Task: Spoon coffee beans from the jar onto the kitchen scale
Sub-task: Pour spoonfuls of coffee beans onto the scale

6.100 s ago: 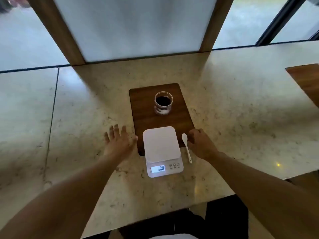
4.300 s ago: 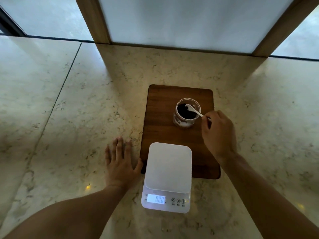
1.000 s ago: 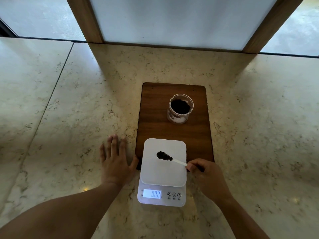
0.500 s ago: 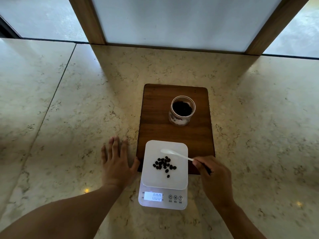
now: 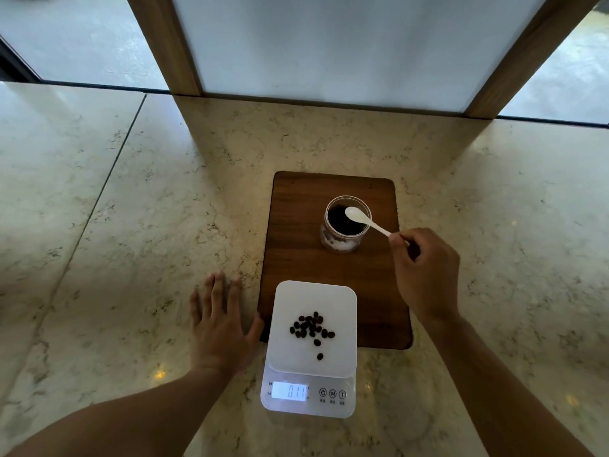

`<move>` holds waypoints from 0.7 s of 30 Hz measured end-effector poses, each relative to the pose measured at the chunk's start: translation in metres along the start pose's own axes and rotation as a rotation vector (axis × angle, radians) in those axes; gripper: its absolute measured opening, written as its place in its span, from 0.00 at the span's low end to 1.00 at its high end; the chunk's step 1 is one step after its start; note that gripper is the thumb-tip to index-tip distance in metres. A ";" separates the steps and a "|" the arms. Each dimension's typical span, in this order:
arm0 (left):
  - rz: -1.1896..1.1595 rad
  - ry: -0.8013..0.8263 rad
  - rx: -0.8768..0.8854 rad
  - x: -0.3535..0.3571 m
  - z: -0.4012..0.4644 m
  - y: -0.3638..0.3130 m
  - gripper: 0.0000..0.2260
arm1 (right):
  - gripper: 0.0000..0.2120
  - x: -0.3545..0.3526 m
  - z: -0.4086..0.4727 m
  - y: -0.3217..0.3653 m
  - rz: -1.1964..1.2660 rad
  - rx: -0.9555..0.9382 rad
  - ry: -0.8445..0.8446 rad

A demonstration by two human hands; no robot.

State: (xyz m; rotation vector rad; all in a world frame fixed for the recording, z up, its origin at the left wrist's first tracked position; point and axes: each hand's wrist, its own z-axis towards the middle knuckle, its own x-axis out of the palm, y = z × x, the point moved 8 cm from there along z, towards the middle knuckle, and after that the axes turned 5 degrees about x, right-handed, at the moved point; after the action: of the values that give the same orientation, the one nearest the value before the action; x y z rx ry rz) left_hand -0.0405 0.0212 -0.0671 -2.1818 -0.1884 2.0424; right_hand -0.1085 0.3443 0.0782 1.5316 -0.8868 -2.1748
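Note:
A clear glass jar [image 5: 342,244] with dark coffee beans inside stands on a dark wooden board [image 5: 296,232]. My right hand [image 5: 425,275] pinches the handle of a white spoon [image 5: 364,220]; its empty bowl hovers over the jar's mouth. The white kitchen scale [image 5: 342,298] sits at the board's near edge. A small pile of coffee beans [image 5: 311,326] lies on its platform, and its lit display [image 5: 290,390] reads 011. My left hand [image 5: 220,321] rests flat on the counter just left of the scale, thumb against the board.
The pale marble counter [image 5: 131,242] stretches wide on both sides. A frosted window panel with wooden frame posts [image 5: 164,44] rises behind the board. The counter's near edge lies below the scale.
My right hand carried the empty spoon from above the scale back over the jar. The beans stay on the platform and the display changed from 000 to 011. The left hand stayed put.

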 end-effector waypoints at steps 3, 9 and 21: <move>0.004 0.015 0.000 0.000 0.000 0.000 0.37 | 0.05 0.011 0.011 0.008 -0.115 -0.061 0.064; 0.002 0.034 -0.002 0.001 0.000 0.001 0.37 | 0.06 0.028 0.024 0.024 -0.274 -0.112 0.138; 0.009 0.025 0.005 0.001 0.001 0.001 0.36 | 0.08 0.044 0.032 0.006 -0.195 0.129 0.239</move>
State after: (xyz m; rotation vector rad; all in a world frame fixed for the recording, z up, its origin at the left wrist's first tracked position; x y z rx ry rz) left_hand -0.0413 0.0210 -0.0685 -2.2084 -0.1705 2.0170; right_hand -0.1552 0.3227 0.0577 1.9667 -0.8429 -2.0351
